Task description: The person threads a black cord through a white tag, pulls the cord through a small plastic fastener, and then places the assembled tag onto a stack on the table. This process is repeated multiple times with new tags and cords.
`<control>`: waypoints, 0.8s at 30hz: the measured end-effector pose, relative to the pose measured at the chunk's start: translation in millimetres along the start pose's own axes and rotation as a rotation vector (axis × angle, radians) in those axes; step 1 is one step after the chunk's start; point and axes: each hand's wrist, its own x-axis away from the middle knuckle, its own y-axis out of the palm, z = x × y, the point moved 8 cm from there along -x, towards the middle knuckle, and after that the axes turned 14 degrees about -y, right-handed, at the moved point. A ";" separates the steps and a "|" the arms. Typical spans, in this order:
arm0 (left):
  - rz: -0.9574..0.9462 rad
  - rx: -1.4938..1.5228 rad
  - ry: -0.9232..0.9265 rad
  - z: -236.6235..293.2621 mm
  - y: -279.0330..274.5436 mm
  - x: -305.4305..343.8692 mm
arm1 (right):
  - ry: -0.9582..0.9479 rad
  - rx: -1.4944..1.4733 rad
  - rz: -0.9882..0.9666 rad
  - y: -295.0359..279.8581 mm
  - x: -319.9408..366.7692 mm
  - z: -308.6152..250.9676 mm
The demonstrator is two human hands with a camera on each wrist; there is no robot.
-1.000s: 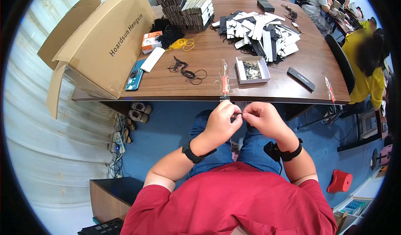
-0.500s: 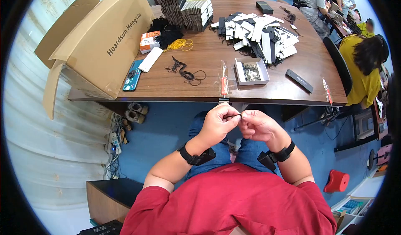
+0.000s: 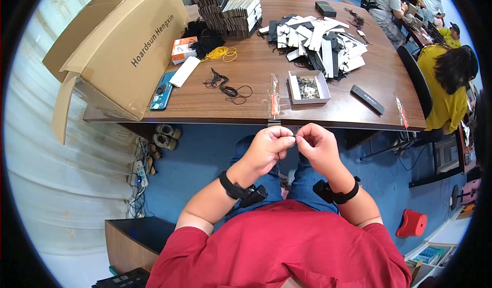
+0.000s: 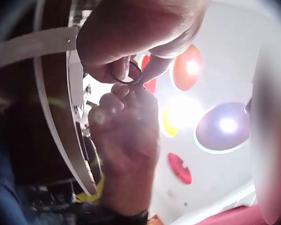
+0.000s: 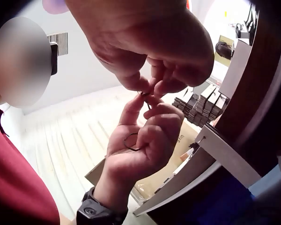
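Both hands meet in front of the table edge, fingertips close together. My left hand (image 3: 266, 151) pinches a thin black cord (image 5: 126, 141), part of which loops over its palm in the right wrist view. Thumb and forefinger of my right hand (image 3: 320, 143) pinch the same cord right at the left fingertips. In the left wrist view, a small round loop of the cord (image 4: 131, 83) shows between the hands. Curled fingers hide the rest of it. Just beyond the hands, a black clip (image 3: 274, 122) sits on the table edge below a red-handled item (image 3: 275, 103) in clear plastic.
On the table (image 3: 174, 115) lie a small white box (image 3: 326, 97) of little parts, tangled black cords (image 3: 228, 89), a pile of black and white strips (image 3: 320, 42), and yellow cord (image 3: 222, 54). A large carton (image 3: 125, 57) stands left. A person in yellow (image 3: 443, 88) sits right.
The left hand has turned so its curled fingers show more. The right hand's fingers, more spread half a second ago, have closed in at the cord.
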 end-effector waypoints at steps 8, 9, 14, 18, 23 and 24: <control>-0.115 0.197 -0.075 -2.5 11.2 -1.2 | -0.432 0.252 0.137 -7.6 0.2 -42.5; -0.107 0.188 -0.060 -1.5 11.7 -0.7 | -0.441 0.264 0.123 -8.3 0.2 -43.0; 0.004 0.131 0.030 3.5 5.9 1.9 | -0.443 0.254 0.082 -10.9 -0.6 -49.2; 0.141 -0.006 0.137 9.8 6.8 8.0 | -0.453 0.282 0.108 -11.6 0.1 -51.6; 0.220 -0.248 0.302 24.4 15.3 16.0 | -0.646 0.521 0.118 -9.6 2.8 -61.2; 0.221 -0.300 0.355 27.6 17.2 17.3 | -0.599 0.464 0.124 -11.6 2.0 -58.3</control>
